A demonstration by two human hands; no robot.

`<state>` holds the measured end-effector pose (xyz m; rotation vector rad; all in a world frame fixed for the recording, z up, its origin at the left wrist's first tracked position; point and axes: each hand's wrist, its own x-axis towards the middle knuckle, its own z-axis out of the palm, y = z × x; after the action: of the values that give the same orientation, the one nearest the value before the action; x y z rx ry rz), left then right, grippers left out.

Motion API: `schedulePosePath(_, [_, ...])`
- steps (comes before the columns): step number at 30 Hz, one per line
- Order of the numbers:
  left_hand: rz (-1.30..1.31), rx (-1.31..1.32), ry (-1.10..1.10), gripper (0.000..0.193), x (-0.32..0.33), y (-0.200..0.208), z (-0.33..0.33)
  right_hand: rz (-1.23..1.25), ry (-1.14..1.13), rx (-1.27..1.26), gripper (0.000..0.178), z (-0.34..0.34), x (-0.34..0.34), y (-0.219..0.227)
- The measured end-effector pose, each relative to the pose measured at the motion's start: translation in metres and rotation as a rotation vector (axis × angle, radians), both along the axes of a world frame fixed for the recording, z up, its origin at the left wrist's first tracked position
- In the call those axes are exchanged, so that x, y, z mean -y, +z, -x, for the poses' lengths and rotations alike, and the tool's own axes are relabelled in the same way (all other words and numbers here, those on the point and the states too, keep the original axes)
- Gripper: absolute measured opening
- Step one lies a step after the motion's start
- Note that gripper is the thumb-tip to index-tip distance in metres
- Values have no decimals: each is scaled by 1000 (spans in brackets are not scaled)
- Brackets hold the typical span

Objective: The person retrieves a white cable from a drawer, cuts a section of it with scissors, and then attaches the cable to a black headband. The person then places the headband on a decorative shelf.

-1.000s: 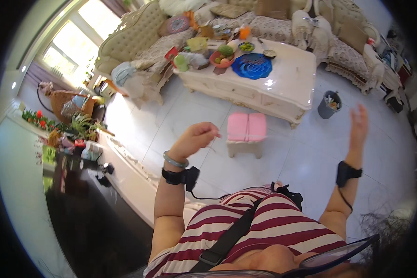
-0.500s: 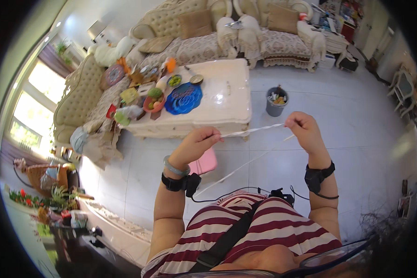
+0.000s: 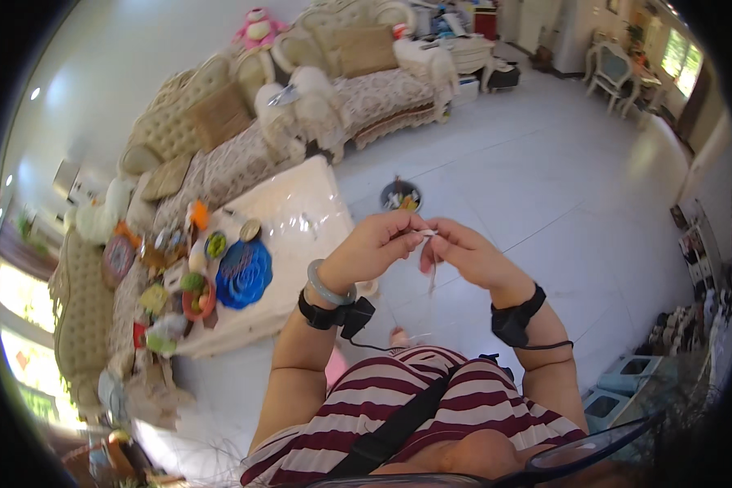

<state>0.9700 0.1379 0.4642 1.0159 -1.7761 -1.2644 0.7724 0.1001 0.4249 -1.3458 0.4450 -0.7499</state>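
My left hand [image 3: 382, 244] and my right hand [image 3: 470, 254] are close together in front of my chest, fingertips meeting. Between them they pinch a thin, twisted white strip [image 3: 428, 233], bunched small at the fingertips. A loose end of it seems to dangle below my right fingers; its material I cannot tell. Most of the strip is hidden by my fingers. A pale bangle [image 3: 327, 283] circles my left wrist, and each wrist wears a black strapped device.
Beyond my hands a dark waste bin [image 3: 400, 198] holds scraps. To the left is a cream coffee table [image 3: 301, 207] with a blue tray [image 3: 244, 276], a bowl of green fruit [image 3: 215, 246] and a pink fruit basket [image 3: 198, 302]. Tufted sofas [image 3: 386, 93] line the back. Blue-grey crates [image 3: 629, 372] stand at right.
My hands, which held the strip stretched out between them, have come together and gathered it. The view has turned to the right, so the table and bin now appear farther left.
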Motion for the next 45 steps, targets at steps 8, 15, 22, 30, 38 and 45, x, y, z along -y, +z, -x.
schedulePosePath(8, [63,-95,13,11,68,5,2,227,-504,-279,16,9,21,28])
schedulePosePath(15, [385,-33,-34,13,120,10,8,306,-641,-276,13,5,45,35])
schedulePosePath(22, [483,-10,-124,17,178,2,17,297,-526,-207,10,13,110,19])
schedulePosePath(30, [501,51,75,14,249,2,36,611,-625,-233,4,23,201,18])
schedulePosePath(38, [817,73,236,21,313,9,67,734,-697,-374,5,55,257,35])
schedulePosePath(45, [672,69,66,21,365,19,96,1337,-1072,-579,21,82,296,26])
